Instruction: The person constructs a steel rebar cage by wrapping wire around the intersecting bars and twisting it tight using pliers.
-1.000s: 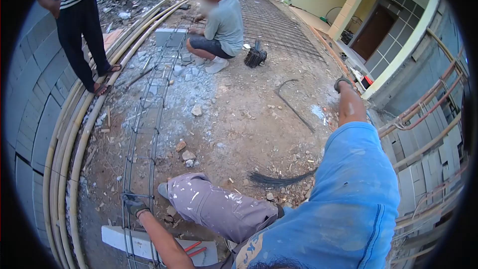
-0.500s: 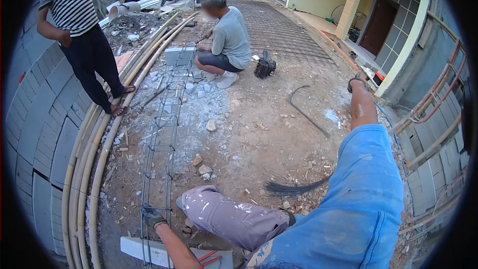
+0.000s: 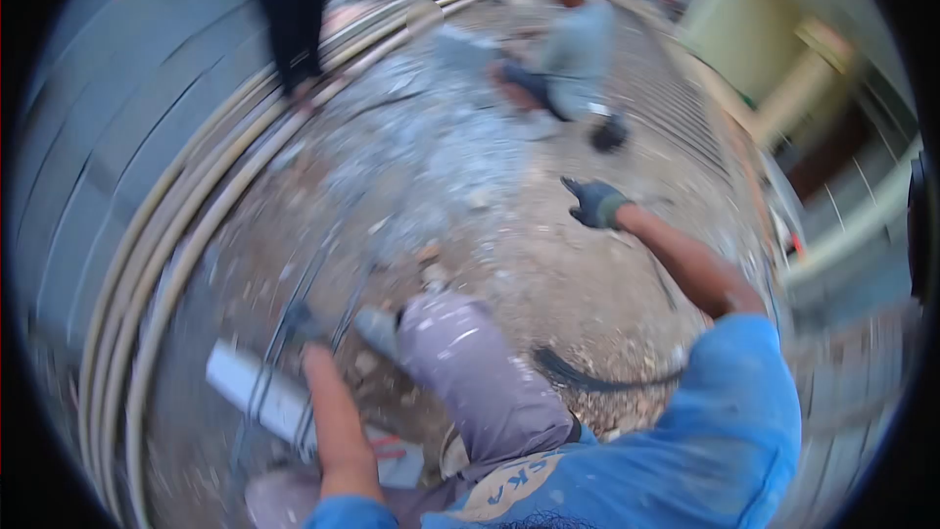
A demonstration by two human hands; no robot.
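My left hand (image 3: pixel 302 321), in a dark glove and smeared by motion, is closed on the long rebar cage (image 3: pixel 315 269) at the lower left. The cage's near end lies over a pale block (image 3: pixel 257 400). Something red (image 3: pixel 390 449) rests beside that block, too blurred to name. Out over the bare ground is my right hand (image 3: pixel 595 204), in a dark glove with a green cuff. It holds nothing, and one finger points toward the left. A bundle of thin dark wire (image 3: pixel 597 372) lies on the ground below my right forearm.
Long bamboo-coloured poles (image 3: pixel 186 201) run along the left, beside stacked grey blocks (image 3: pixel 93 118). A person (image 3: pixel 576 54) squats ahead; another person's legs (image 3: pixel 289 15) stand at upper left. A dark bundle (image 3: pixel 609 133) and a rebar mesh (image 3: pixel 676 88) lie beyond.
My right hand has swung in from the far right to the middle, finger stretched out. My view has turned and blurred. My left hand stays at the rebar cage.
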